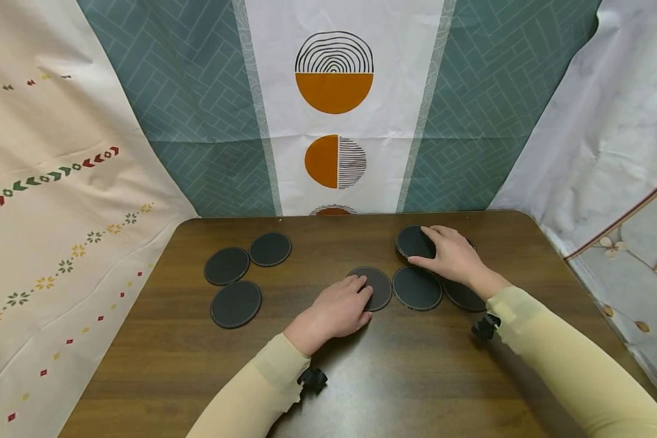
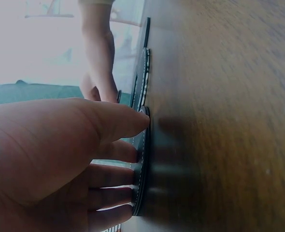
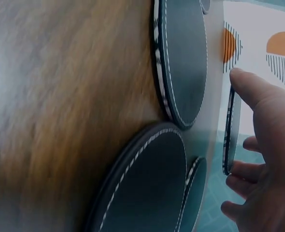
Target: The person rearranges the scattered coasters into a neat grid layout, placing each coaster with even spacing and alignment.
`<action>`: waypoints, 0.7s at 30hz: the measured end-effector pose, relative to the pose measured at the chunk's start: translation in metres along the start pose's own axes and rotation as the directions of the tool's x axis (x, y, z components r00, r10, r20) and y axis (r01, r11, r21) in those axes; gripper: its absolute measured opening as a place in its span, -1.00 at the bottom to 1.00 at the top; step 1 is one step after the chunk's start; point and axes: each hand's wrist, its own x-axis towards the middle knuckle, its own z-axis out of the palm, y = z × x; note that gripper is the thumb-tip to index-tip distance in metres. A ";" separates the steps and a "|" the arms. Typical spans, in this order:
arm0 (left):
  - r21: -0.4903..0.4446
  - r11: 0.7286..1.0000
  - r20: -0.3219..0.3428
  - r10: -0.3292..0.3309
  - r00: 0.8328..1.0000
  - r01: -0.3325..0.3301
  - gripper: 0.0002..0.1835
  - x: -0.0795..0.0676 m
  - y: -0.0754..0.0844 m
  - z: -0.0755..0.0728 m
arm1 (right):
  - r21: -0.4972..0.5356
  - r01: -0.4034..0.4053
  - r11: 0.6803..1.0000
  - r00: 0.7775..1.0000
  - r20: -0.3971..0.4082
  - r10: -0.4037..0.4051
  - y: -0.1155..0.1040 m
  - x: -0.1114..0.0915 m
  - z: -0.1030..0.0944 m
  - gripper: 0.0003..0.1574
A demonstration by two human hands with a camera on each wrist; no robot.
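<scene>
Round black stitched coasters lie on a brown table. My left hand (image 1: 336, 307) is over the left side of one coaster (image 1: 380, 289), its fingertips on the top and the thumb at the near rim; in the left wrist view this coaster (image 2: 141, 183) looks flat on the table. Farther right, my right hand (image 1: 451, 252) holds another coaster (image 1: 413, 242) between thumb and fingers. That held coaster (image 3: 232, 130) is raised off the table in the right wrist view. Beneath and beside the right hand lie a middle coaster (image 1: 417, 289) and a right coaster (image 1: 462, 296), partly hidden.
Three more coasters lie grouped at the left: a back one (image 1: 271, 249), a middle one (image 1: 227, 266) and a front one (image 1: 236, 304). Another coaster (image 1: 471, 243) shows partly behind the right hand. Patterned cloths (image 1: 197, 121) hang around the table (image 1: 159, 365).
</scene>
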 end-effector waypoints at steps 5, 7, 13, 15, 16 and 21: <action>-0.003 1.000 0.005 -0.006 1.000 0.006 -0.35 0.000 0.000 0.000 | -0.003 -0.001 1.000 1.000 0.014 0.001 -0.006 0.005 0.004 0.24; -0.002 1.000 0.006 -0.006 1.000 0.006 -0.35 0.000 0.000 0.000 | -0.009 -0.002 1.000 1.000 0.019 0.002 -0.008 0.006 0.005 0.23; -0.008 1.000 0.001 -0.007 1.000 0.007 -0.35 0.000 0.000 0.000 | -0.016 0.002 1.000 0.999 0.041 -0.001 -0.009 0.011 0.010 0.20; -0.010 1.000 -0.001 -0.008 1.000 0.008 -0.35 0.000 0.000 0.000 | -0.019 0.003 1.000 0.999 0.042 -0.003 -0.009 0.012 0.011 0.21; -0.012 1.000 -0.002 -0.009 1.000 0.009 -0.35 0.000 0.000 0.001 | -0.020 0.003 1.000 0.999 0.042 -0.002 -0.009 0.012 0.012 0.20; -0.011 1.000 -0.004 -0.006 1.000 0.006 -0.35 0.000 0.000 0.001 | -0.025 0.006 1.000 0.999 0.043 -0.005 -0.009 0.013 0.015 0.19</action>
